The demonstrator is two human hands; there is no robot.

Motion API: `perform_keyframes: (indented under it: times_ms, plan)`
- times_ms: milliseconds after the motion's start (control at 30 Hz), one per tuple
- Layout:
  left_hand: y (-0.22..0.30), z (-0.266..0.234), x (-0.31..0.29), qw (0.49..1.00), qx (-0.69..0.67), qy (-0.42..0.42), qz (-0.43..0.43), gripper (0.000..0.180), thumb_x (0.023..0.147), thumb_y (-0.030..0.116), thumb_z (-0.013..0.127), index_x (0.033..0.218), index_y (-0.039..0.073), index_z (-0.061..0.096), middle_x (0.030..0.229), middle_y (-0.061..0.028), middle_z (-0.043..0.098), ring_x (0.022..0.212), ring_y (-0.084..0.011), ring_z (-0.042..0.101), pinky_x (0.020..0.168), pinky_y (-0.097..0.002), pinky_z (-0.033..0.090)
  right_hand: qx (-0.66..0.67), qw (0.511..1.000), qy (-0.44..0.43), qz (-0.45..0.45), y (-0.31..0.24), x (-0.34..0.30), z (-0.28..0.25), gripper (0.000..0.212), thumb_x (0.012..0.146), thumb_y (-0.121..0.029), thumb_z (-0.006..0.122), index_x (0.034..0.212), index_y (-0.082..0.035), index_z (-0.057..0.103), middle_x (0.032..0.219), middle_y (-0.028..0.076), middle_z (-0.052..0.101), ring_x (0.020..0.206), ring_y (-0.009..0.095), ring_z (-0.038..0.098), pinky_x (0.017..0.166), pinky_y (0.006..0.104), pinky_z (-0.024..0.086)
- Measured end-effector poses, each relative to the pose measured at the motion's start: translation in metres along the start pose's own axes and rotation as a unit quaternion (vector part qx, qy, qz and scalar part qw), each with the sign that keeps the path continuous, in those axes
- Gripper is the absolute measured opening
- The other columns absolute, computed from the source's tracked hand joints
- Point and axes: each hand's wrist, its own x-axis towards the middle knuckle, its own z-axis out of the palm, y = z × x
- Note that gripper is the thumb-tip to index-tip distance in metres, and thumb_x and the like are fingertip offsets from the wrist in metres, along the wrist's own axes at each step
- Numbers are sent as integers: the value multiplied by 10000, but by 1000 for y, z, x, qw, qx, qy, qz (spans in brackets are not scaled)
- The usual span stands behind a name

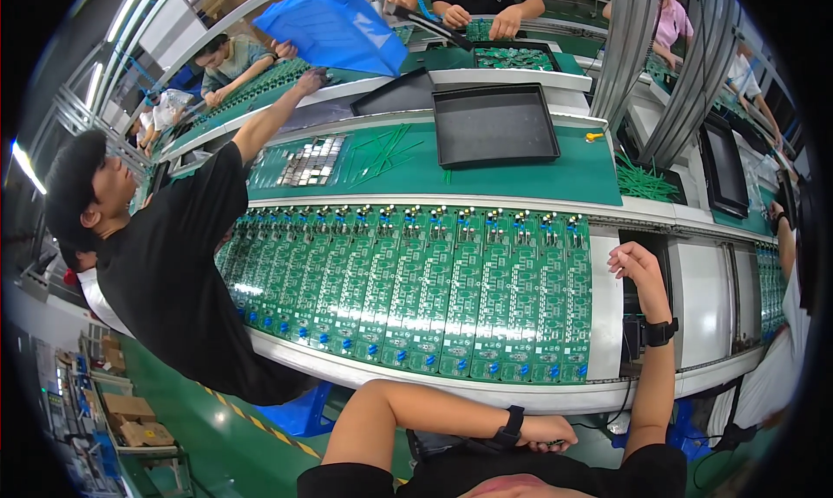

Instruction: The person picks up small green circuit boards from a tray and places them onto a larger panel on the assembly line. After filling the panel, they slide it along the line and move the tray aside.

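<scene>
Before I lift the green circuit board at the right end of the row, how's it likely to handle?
That green circuit board is probably stiff and light, since it looks long and flat. Its raised parts at both ends could be fragile. Pushed left, it would likely nudge the neighbouring board packed close beside it.

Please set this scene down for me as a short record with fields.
Left hand: left hand, curled before the body, with small parts at its fingers, too small to identify
Right hand: right hand, raised, fingers bent, nearest the row's right end; anything held is unclear
Work: green circuit boards, side by side in a row
Beyond boards: black tray, with green strips to its left
Nearby person: co-worker in black, at left, one arm extended
</scene>
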Motion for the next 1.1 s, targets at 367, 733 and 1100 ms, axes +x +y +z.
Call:
perform_keyframes:
  times_ms: [367,733,1100]
  plan:
    - [-1,0,2,1000,8,-3,-9,307,865,313,507,654,92,479,543,42,402,372,-36,303,317,-203,201,-13,1000,-17,9,3,0,-1,187,894,-190,519,931,-18,585,835,37,609,773,98,566,675,219,424]
    - [4,0,1,1000,10,-8,-14,319,874,308,503,633,105,456,540,48,394,377,-34,301,327,-199,211,-22,999,-23,6,7,2,-3,188,891,-186,530,936,-12,585,843,43,619,776,102,571,684,231,431]
    - [6,-2,1,999,21,-21,-24,346,894,340,485,634,116,438,540,51,386,391,-32,302,330,-190,219,-42,999,-31,6,9,2,-3,185,889,-179,535,942,-11,592,842,41,624,779,106,578,689,236,441]
